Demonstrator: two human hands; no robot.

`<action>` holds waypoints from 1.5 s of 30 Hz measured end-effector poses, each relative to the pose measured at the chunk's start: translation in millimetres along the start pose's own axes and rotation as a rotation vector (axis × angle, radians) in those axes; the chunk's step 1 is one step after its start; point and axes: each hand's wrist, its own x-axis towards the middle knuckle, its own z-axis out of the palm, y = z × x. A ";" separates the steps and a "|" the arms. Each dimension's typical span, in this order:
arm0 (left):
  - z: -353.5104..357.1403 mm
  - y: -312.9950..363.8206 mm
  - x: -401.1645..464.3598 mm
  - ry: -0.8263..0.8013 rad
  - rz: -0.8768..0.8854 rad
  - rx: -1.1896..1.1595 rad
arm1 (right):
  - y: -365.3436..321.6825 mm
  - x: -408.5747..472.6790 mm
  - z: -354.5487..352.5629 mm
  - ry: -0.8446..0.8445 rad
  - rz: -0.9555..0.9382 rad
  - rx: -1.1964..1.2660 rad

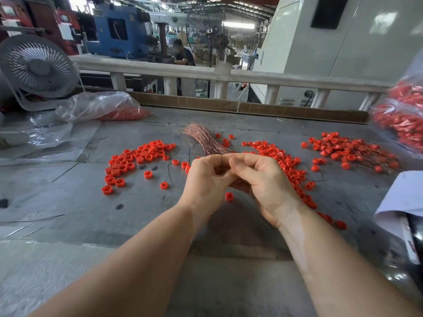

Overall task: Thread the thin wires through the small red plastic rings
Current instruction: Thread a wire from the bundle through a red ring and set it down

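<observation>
My left hand [206,179] and my right hand [263,179] meet above the middle of the grey table [91,213], fingers curled in towards each other. What they pinch is hidden between the fingertips. A bundle of thin copper wires [203,138] fans out on the table just behind my hands. Loose red rings [135,159] lie in a heap to the left. More red rings [286,161] trail off behind my right hand. At the far right sits a pile of rings with wires through them [350,152]. One single ring [229,196] lies below my hands.
A clear bag of red rings [103,108] lies at the back left beside a white fan [39,67]. Another bag of red parts [402,115] stands at the right edge. White paper [402,202] lies at the right. A railing [206,72] runs behind the table.
</observation>
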 end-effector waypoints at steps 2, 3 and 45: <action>-0.2 0.1 -0.3 -0.006 0.009 -0.004 | 0.0 -0.6 0.7 0.016 -0.005 -0.009; -0.2 0.1 -0.8 -0.007 0.010 -0.012 | -0.3 -0.9 1.0 0.020 -0.006 -0.007; -8.7 7.7 4.4 0.018 -0.271 -0.403 | -4.0 0.3 -0.7 0.214 -0.334 -0.351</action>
